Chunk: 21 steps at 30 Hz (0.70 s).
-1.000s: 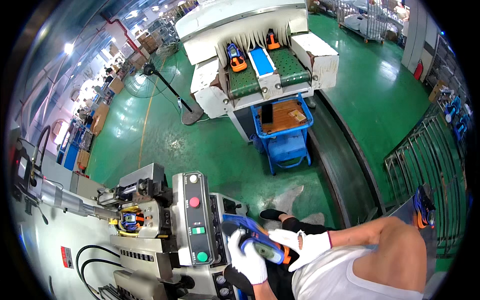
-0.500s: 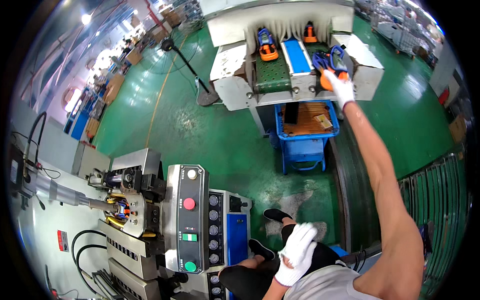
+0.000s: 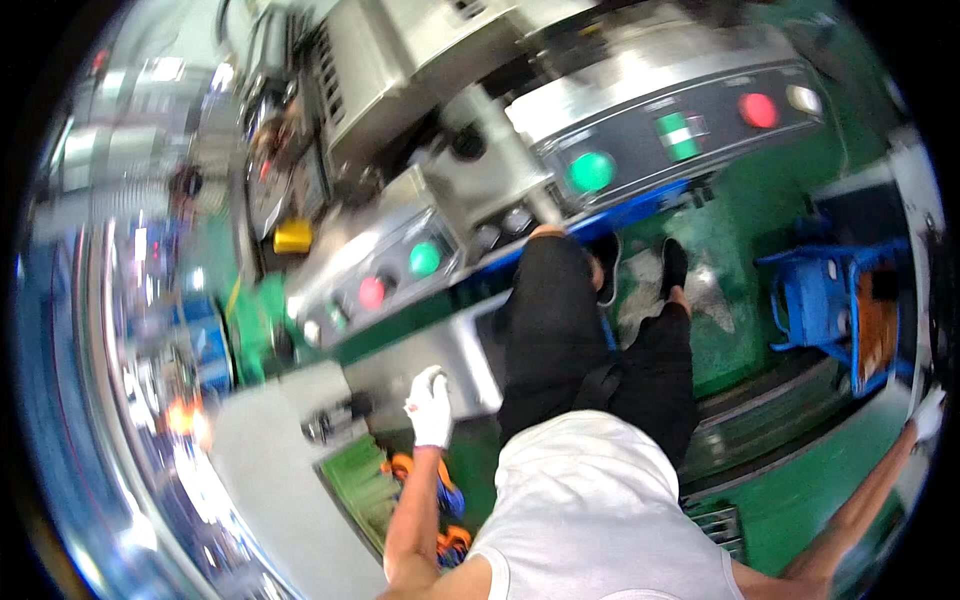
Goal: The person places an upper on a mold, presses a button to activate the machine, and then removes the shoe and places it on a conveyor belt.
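Observation:
My left hand (image 3: 430, 408), in a white glove, is held over a metal surface beside the machine. It holds nothing, and its fingers are loosely bent and apart. Just below it, by my forearm, orange and blue shoes (image 3: 452, 497) lie at a green surface (image 3: 365, 488), partly hidden by my arm. My right hand (image 3: 930, 414), also gloved in white, reaches out to the far right edge of the picture. It is beside a pale machine edge, small and smeared, so its fingers and anything in them cannot be made out.
In front of me stands a machine with a dark control panel (image 3: 640, 150) carrying green, red and white buttons. A second button panel (image 3: 390, 275) is to its left. A blue cart (image 3: 825, 305) with a brown top stands at the right. Blurred machinery fills the left.
The view has swung left, bringing a second panel and more shoes into sight. My left hand has moved from my lap out to the left. My right arm remains stretched out, now at the right edge.

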### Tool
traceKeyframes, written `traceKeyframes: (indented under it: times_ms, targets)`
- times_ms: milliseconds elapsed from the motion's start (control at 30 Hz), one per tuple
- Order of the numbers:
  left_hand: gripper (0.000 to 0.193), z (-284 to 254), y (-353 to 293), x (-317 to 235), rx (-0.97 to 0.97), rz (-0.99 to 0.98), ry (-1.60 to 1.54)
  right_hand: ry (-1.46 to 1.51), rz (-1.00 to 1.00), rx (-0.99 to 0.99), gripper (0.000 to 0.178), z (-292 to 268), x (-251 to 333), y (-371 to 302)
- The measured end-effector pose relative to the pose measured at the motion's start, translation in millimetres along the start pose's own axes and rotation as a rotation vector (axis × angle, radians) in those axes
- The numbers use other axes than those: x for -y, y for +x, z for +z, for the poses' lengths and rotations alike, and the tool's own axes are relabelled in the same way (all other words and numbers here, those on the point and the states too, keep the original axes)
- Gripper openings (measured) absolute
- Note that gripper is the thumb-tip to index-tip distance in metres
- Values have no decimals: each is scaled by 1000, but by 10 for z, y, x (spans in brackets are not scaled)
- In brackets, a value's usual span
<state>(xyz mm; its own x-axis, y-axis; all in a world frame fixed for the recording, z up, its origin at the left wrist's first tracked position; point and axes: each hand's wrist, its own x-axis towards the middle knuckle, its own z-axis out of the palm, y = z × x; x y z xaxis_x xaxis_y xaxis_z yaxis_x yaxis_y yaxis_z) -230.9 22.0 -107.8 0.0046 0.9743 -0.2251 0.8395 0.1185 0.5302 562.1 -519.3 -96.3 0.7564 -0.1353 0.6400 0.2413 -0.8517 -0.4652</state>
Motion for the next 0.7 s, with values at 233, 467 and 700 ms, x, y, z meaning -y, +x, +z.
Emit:
traceKeyframes:
  times_ms: [233, 467, 700]
  targets:
    - [34, -1817, -1594, 2623, -546, -585, 558, 260, 168, 890, 74, 420, 1391, -2963]
    - [75, -891, -2153, 2644, -295, -973, 300, 497, -67, 1436, 66, 230, 3519, -3523]
    - [43, -437, -2201, 2514, -667, -878, 130, 649, -623, 1819, 64, -613, 5399, -3993]
